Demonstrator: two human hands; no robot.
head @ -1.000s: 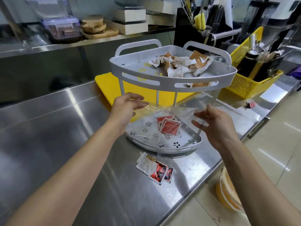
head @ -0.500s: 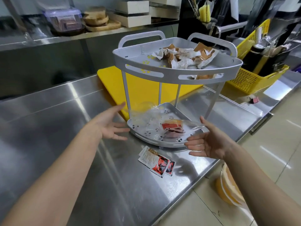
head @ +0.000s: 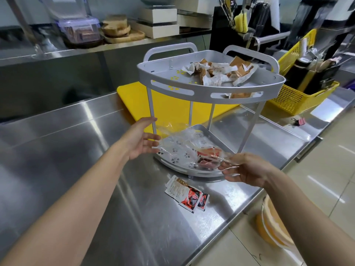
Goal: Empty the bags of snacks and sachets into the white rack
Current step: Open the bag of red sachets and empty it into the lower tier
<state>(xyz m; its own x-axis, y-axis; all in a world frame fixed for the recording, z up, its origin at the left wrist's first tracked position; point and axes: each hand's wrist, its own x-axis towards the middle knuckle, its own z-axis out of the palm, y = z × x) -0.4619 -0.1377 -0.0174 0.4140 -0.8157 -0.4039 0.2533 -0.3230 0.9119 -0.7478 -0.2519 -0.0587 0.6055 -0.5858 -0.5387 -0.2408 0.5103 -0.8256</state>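
The white two-tier rack [head: 209, 88] stands on the steel counter. Its upper tier holds several brown-and-white snack packets [head: 221, 73]. A crumpled clear plastic bag [head: 182, 141] lies over the lower tier with red sachets [head: 208, 156] inside it. My left hand [head: 141, 141] is at the bag's left end, fingers spread and touching the plastic. My right hand [head: 247, 169] is at the front right of the lower tier, its fingers pinching the bag's near corner. A few loose sachets [head: 187, 192] lie on the counter in front of the rack.
A yellow cutting board [head: 172, 104] lies under and behind the rack. A yellow basket [head: 294, 96] of utensils stands at the right. The counter edge [head: 240, 214] runs close on my right, with orange bowls [head: 272, 225] below it. A pink clip [head: 299, 121] lies near the basket.
Both hands let go of the bag, which dropped onto the lower tier, drew back open, and have now come back to the bag's ends; the right one has taken its corner.
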